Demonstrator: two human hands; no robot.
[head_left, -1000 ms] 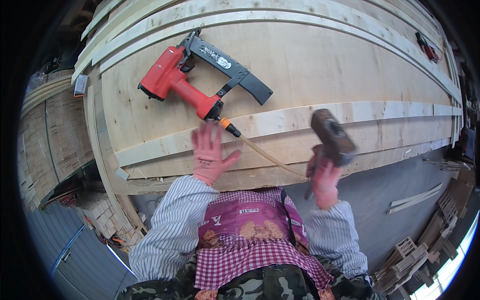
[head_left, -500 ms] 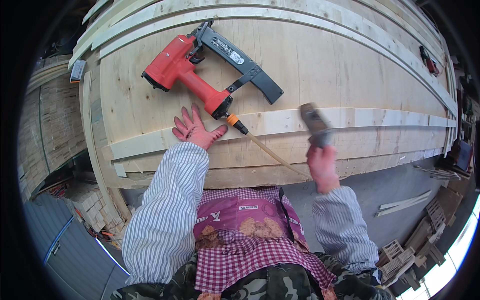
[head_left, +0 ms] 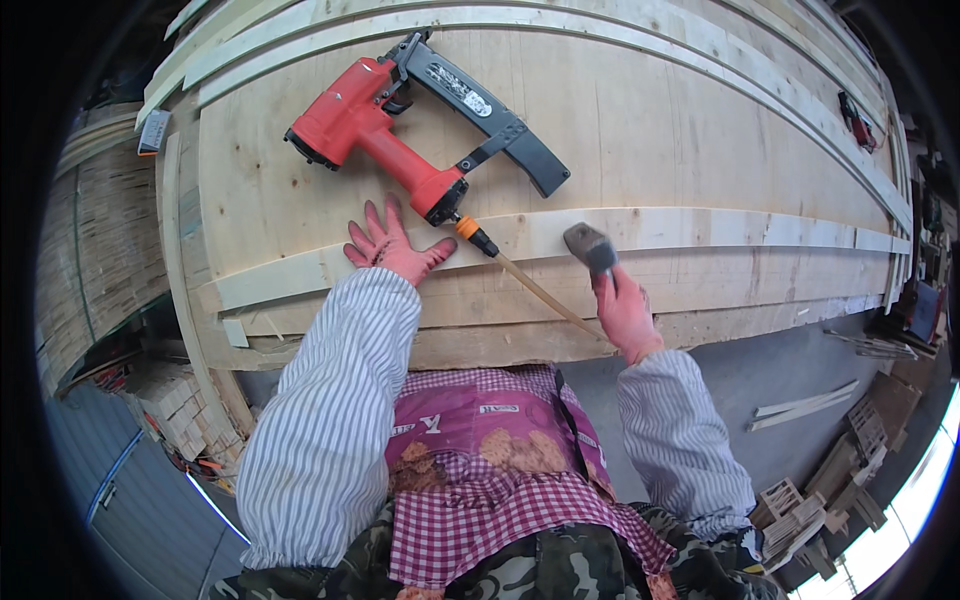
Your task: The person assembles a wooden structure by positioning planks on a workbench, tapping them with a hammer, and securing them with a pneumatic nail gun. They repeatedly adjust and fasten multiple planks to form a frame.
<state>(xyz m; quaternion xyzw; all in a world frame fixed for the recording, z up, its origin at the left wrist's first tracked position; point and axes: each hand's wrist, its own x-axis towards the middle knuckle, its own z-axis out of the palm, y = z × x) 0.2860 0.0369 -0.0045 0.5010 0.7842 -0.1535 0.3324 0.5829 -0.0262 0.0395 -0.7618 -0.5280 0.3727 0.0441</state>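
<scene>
My left hand (head_left: 393,247), in a pink glove, lies with spread fingers on a long pale wooden strip (head_left: 690,228) that runs across the plywood panel (head_left: 640,120). In a pink glove too, my right hand (head_left: 627,312) is wrapped round the handle of a hammer (head_left: 590,246). The hammer's grey head is over the strip, right of the hose; whether it touches the wood I cannot tell. Beyond my left hand a red and black nail gun (head_left: 385,150) rests on the panel, with its orange-collared air hose (head_left: 540,290) leading toward me between my hands.
More wooden strips (head_left: 600,22) lie along the panel's far side. A red and black hand tool (head_left: 855,122) is at the far right, a small box (head_left: 153,131) at the left edge. Stacked wood blocks (head_left: 190,410) stand lower left; two slats (head_left: 803,405) lie on the floor at right.
The hammer in my right hand has come down and to the left, from upright to tilted over the strip. My left hand stays on the strip.
</scene>
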